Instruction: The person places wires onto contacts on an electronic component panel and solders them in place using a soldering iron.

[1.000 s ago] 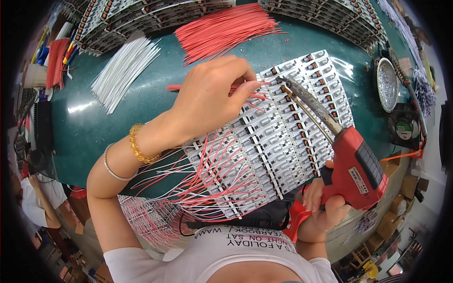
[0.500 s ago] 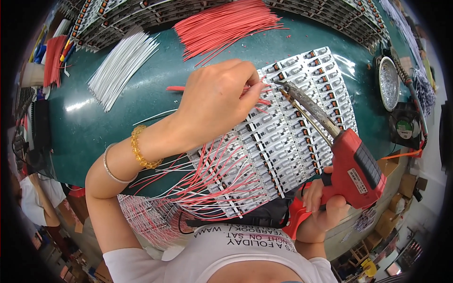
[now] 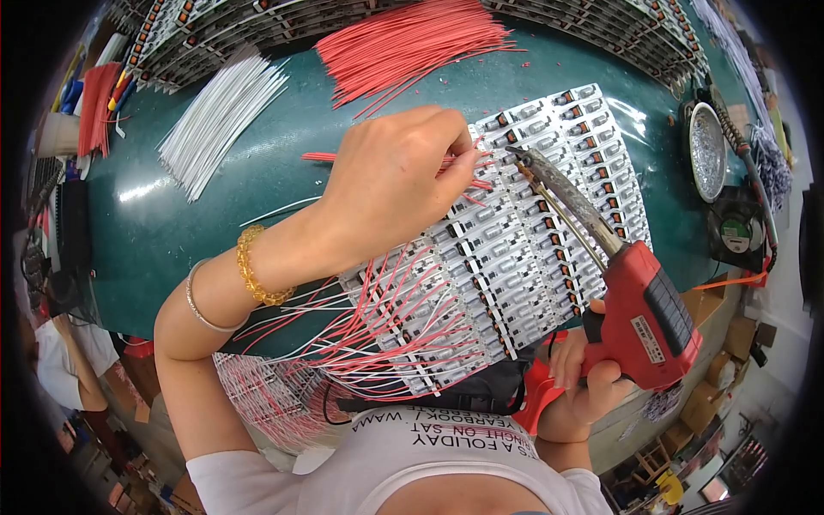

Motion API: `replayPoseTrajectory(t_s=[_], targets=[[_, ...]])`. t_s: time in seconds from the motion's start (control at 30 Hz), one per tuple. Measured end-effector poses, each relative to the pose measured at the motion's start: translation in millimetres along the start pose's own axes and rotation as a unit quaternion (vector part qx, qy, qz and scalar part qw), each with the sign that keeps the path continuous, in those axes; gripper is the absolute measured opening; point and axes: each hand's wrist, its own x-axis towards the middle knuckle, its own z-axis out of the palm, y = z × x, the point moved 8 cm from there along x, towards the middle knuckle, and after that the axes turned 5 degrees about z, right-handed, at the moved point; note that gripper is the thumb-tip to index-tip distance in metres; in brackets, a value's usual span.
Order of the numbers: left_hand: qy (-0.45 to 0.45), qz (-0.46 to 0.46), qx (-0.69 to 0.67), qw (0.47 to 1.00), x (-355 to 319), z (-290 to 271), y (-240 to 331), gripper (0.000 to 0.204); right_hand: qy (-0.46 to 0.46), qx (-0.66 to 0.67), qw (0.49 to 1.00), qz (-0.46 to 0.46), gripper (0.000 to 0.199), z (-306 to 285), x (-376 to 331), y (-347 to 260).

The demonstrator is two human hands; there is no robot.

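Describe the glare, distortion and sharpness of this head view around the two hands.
Head view: fisheye bending curves the green table edge and board rows toward a black rim; a bright glare streak lies on the table near the white wires; light is even, with soft shadows; the left hand, soldering gun and right hand look sharp, and the edges look softer.

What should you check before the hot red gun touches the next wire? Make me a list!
1. Left hand pinches red wires over the white board panel: ok.
2. Wire end sits on its pad: cannot tell, fingers hide it.
3. Right hand grips the red soldering gun: ok.
4. Gun tip is apart from the fingers: ok, but close.
5. Tip hot enough: cannot tell.
6. Spare red wire pile lies away from the tip: ok.
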Motion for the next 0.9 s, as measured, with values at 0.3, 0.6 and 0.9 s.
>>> replayPoseTrajectory(t_s=[0.3,0.6,0.9], targets=[[0.001,0.001,0.007,1.0,-1,0,0,0.013,-0.006,0.013,1.0,-0.016,0.08,3,4,2],[0.027,0.026,-0.009,0.999,2,-11,11,0.009,0.018,0.034,0.999,-0.033,0.08,-9,-4,-1],[0.012,0.028,-0.019,0.999,-1,0,12,0.01,-0.008,0.064,0.997,-0.031,0.082,-8,-8,-1]])
